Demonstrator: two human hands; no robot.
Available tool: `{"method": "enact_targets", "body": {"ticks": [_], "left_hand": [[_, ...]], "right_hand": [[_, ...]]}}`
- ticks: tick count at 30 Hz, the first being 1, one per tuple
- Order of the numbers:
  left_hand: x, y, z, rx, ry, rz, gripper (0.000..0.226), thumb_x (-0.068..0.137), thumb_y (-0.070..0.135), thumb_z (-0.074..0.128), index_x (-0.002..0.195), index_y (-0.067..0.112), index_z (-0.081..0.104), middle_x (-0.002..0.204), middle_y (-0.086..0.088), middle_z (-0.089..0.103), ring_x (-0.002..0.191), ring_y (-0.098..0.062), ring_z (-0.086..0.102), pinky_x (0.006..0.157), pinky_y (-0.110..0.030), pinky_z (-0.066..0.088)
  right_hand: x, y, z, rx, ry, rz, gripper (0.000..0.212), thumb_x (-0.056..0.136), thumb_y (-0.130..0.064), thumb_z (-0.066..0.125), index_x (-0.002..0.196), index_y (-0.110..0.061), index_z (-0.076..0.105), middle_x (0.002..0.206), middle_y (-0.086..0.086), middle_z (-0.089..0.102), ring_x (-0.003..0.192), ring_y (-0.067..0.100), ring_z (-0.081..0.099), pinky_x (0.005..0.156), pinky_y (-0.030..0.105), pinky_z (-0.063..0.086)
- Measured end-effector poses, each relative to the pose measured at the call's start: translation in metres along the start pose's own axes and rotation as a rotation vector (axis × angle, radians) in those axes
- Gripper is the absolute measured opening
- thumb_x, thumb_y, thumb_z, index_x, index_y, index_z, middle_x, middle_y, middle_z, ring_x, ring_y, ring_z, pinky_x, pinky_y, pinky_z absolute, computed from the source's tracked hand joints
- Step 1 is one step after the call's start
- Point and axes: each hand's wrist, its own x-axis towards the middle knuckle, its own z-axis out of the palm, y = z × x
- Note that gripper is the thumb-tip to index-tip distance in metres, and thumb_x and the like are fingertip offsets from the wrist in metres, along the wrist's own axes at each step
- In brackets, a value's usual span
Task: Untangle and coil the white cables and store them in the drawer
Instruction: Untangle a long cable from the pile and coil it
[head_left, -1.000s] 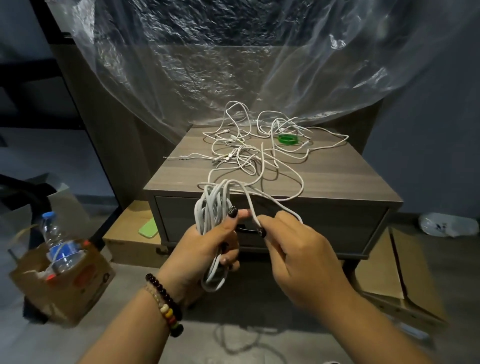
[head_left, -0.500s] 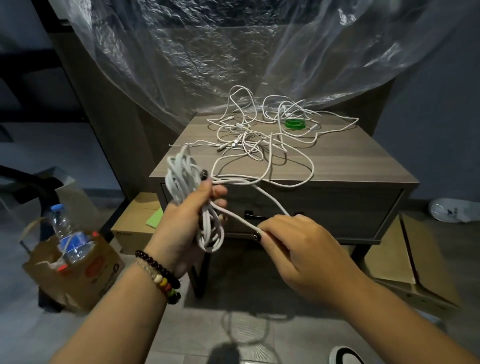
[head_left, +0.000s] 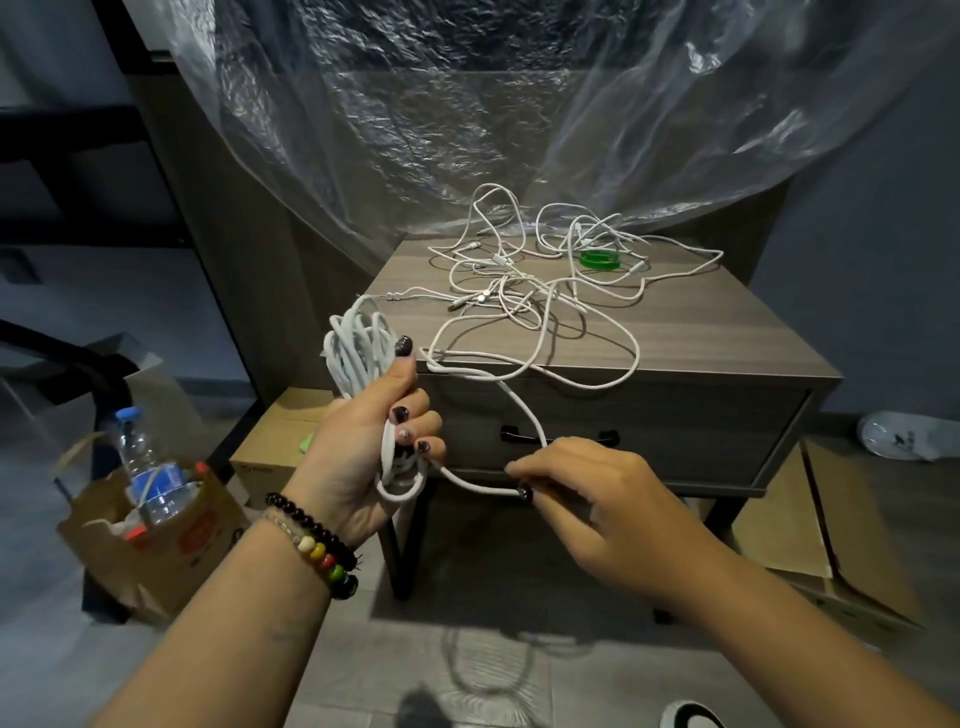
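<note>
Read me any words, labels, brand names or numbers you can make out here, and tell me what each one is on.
No text here can be read.
Water bottle: blue label, print too blurred.
Brown paper bag: red-orange printed marks, too blurred.
Cardboard box under the nightstand: small dark print on its front, too small.
White bag on the floor at right: dark marks, too blurred.

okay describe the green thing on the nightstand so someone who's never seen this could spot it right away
On the grey wood-grain nightstand, look toward the back right of its top, in the tangle of thin white cables. There lies a small translucent green ring, flat, the only coloured item among them.
</note>
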Motion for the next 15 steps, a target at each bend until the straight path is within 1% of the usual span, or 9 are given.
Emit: {"method": "enact_targets", "body": {"ticks": [3, 5, 6, 7, 8, 10, 12, 14, 15], "left_hand": [[-0.003, 0.003, 0.0, 0.069, 0.009, -0.016, 0.014, 0.079, 0.028, 0.057, 0.078, 0.017, 0.049, 0.048, 0.006, 0.032, 0.034, -0.002, 0.032, 0.035, -0.013, 0.032], [-0.004, 0.004, 0.0, 0.083, 0.022, -0.028, 0.014, 0.081, 0.028, 0.057, 0.08, 0.017, 0.049, 0.049, 0.005, 0.032, 0.034, -0.003, 0.033, 0.035, -0.013, 0.032], [-0.004, 0.005, -0.001, 0.086, 0.032, -0.031, 0.013, 0.084, 0.028, 0.057, 0.081, 0.017, 0.049, 0.05, 0.005, 0.033, 0.035, -0.003, 0.033, 0.035, -0.014, 0.032], [-0.004, 0.007, -0.001, 0.09, 0.047, -0.031, 0.013, 0.087, 0.028, 0.056, 0.081, 0.017, 0.049, 0.051, 0.004, 0.033, 0.035, -0.003, 0.033, 0.034, -0.014, 0.033], [-0.003, 0.008, -0.003, 0.094, 0.064, -0.03, 0.014, 0.088, 0.027, 0.055, 0.081, 0.017, 0.049, 0.052, 0.004, 0.034, 0.035, -0.004, 0.034, 0.034, -0.014, 0.033], [-0.002, 0.012, -0.004, 0.103, 0.099, -0.02, 0.015, 0.09, 0.027, 0.055, 0.08, 0.016, 0.05, 0.054, 0.003, 0.038, 0.035, -0.004, 0.035, 0.034, -0.014, 0.034], [-0.002, 0.016, -0.007, 0.157, 0.157, -0.006, 0.014, 0.092, 0.025, 0.055, 0.083, 0.015, 0.053, 0.058, 0.001, 0.046, 0.035, -0.004, 0.036, 0.035, -0.015, 0.035], [-0.001, 0.019, -0.012, 0.279, 0.245, 0.005, 0.012, 0.092, 0.025, 0.058, 0.088, 0.013, 0.057, 0.068, -0.002, 0.063, 0.037, -0.005, 0.039, 0.037, -0.016, 0.038], [0.0, 0.02, -0.013, 0.332, 0.281, 0.008, 0.01, 0.091, 0.024, 0.06, 0.091, 0.014, 0.058, 0.078, -0.005, 0.071, 0.038, -0.005, 0.04, 0.038, -0.017, 0.04]], "right_hand": [[0.011, 0.001, -0.004, 0.061, 0.167, 0.062, 0.037, 0.089, -0.016, 0.057, 0.126, -0.02, 0.061, 0.106, -0.007, 0.066, 0.095, 0.007, 0.063, 0.082, 0.032, 0.053], [0.026, 0.002, -0.01, 0.018, 0.241, 0.097, 0.048, 0.089, -0.017, 0.058, 0.136, -0.024, 0.052, 0.099, -0.007, 0.066, 0.086, 0.011, 0.064, 0.077, 0.035, 0.055], [0.036, 0.003, -0.014, -0.032, 0.217, 0.115, 0.052, 0.09, -0.018, 0.059, 0.14, -0.026, 0.047, 0.094, -0.007, 0.066, 0.081, 0.013, 0.063, 0.073, 0.035, 0.054], [0.047, 0.003, -0.017, -0.106, 0.148, 0.143, 0.054, 0.092, -0.02, 0.059, 0.143, -0.028, 0.042, 0.093, -0.007, 0.066, 0.078, 0.014, 0.061, 0.071, 0.035, 0.053], [0.059, 0.004, -0.019, -0.215, 0.039, 0.175, 0.052, 0.093, -0.024, 0.057, 0.142, -0.03, 0.041, 0.094, -0.006, 0.066, 0.081, 0.016, 0.061, 0.071, 0.034, 0.05], [0.086, 0.004, -0.022, -0.426, -0.158, 0.213, 0.035, 0.096, -0.033, 0.052, 0.13, -0.03, 0.052, 0.103, -0.002, 0.067, 0.096, 0.023, 0.061, 0.074, 0.033, 0.046], [0.11, 0.001, -0.026, -0.499, -0.23, 0.216, 0.023, 0.096, -0.038, 0.05, 0.11, -0.025, 0.063, 0.102, 0.004, 0.068, 0.101, 0.028, 0.059, 0.07, 0.032, 0.041], [0.131, -0.001, -0.031, -0.488, -0.231, 0.174, 0.024, 0.095, -0.041, 0.053, 0.091, -0.022, 0.067, 0.088, 0.002, 0.07, 0.089, 0.023, 0.061, 0.067, 0.029, 0.037], [0.14, -0.004, -0.034, -0.45, -0.239, 0.164, 0.027, 0.095, -0.041, 0.054, 0.083, -0.021, 0.067, 0.077, -0.002, 0.07, 0.078, 0.014, 0.061, 0.065, 0.028, 0.036]]}}
